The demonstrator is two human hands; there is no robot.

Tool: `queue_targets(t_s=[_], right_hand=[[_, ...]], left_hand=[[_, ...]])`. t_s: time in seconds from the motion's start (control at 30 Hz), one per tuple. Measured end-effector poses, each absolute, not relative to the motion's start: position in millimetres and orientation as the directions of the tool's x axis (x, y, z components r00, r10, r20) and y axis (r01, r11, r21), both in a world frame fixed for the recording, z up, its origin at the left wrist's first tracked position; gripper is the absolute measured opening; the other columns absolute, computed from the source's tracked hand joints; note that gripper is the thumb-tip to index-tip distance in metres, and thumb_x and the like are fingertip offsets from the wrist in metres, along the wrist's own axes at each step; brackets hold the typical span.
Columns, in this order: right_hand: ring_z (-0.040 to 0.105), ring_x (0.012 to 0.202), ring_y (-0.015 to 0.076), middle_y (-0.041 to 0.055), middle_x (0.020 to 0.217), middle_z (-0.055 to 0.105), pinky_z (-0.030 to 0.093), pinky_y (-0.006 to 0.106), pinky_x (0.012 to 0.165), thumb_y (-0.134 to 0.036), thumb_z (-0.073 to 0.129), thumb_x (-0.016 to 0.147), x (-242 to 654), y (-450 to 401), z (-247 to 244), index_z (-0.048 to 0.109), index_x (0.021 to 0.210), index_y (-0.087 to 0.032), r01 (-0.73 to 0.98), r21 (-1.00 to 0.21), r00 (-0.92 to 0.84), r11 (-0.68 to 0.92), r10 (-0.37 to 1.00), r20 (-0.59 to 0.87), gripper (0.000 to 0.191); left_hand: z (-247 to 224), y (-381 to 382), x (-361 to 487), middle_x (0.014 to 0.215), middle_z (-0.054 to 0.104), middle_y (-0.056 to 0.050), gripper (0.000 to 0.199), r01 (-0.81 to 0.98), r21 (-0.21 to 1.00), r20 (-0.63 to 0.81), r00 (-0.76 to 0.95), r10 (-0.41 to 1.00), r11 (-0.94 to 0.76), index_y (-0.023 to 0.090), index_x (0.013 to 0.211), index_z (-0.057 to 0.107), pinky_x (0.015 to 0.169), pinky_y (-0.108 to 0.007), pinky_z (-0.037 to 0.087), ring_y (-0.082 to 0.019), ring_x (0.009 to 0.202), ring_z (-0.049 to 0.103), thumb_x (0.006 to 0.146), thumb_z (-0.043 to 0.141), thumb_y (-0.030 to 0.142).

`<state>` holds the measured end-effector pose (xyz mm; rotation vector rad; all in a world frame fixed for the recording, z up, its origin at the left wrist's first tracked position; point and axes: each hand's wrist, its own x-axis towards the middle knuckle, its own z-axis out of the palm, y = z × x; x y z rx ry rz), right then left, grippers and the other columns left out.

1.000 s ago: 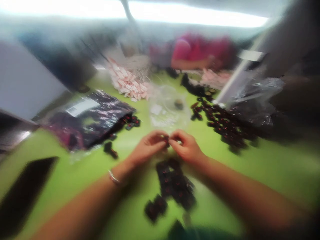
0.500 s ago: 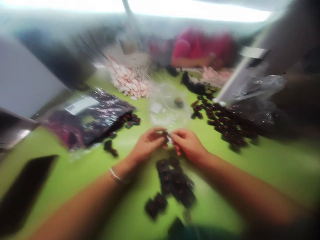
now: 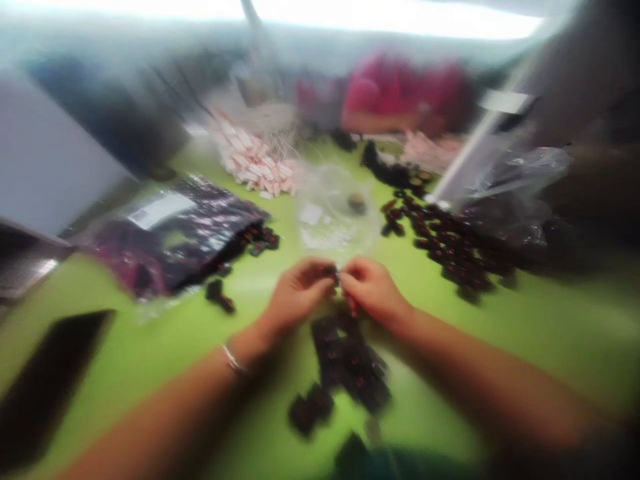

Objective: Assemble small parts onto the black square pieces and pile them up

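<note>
Near the middle of the green table (image 3: 240, 380), my left hand (image 3: 300, 291) pinches a small dark part (image 3: 334, 272) between thumb and fingers. My right hand (image 3: 371, 290) meets it from the right, its fingertips closed at the same part; whether they hold a separate small piece cannot be made out. Just below my hands lies a group of black pieces (image 3: 350, 360) with small red spots. Beyond my fingertips is a clear plastic bag (image 3: 335, 173) with small white pieces (image 3: 327, 233) on it.
A shiny bag of dark parts (image 3: 175, 233) lies at the left, a dark flat object (image 3: 55, 380) nearer. Black pieces (image 3: 455, 250) spread at the right beside a clear bag (image 3: 530, 180). Pale pink parts (image 3: 260, 163) are heaped behind. A person in pink (image 3: 390, 97) is across the table.
My hands have drawn slightly closer together at the small part, and less of it shows between my fingertips. The surrounding objects have stayed put.
</note>
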<state>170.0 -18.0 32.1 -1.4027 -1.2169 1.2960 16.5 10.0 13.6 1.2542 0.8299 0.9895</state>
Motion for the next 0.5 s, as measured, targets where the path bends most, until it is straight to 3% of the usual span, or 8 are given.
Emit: queue_targets(t_s=[0.2, 0.5], right_hand=[[0.042, 0.027, 0.0075, -0.0103, 0.036, 0.044, 0.032, 0.017, 0.027, -0.019, 0.055, 0.074, 165.3, -16.3, 24.8, 0.043, 0.063, -0.022, 0.202, -0.974, 0.019, -0.101, 0.995, -0.099, 0.016], [0.046, 0.032, 0.0049, -0.0074, 0.051, 0.056, 0.038, 0.016, 0.031, -0.033, 0.057, 0.078, 171.6, -16.7, 28.5, 0.048, 0.07, -0.019, -0.032, -0.986, -0.085, -0.161, 0.984, -0.158, 0.019]], left_hand=[[10.6, 6.5, 19.5, 0.082, 0.07, -0.005, 0.021, -0.106, 0.994, 0.029, 0.312, 0.95, 0.004, 0.015, 0.091, 0.068, 0.068, -0.026, 0.051, -0.015, 0.071, 0.064, 0.07, 0.074, 0.018], [6.1, 13.6, 13.2, 0.077, 0.07, -0.004, 0.028, -0.224, 0.967, -0.011, 0.455, 0.89, 0.126, 0.016, 0.098, 0.062, 0.066, -0.027, 0.052, -0.014, 0.066, 0.064, 0.074, 0.074, 0.025]])
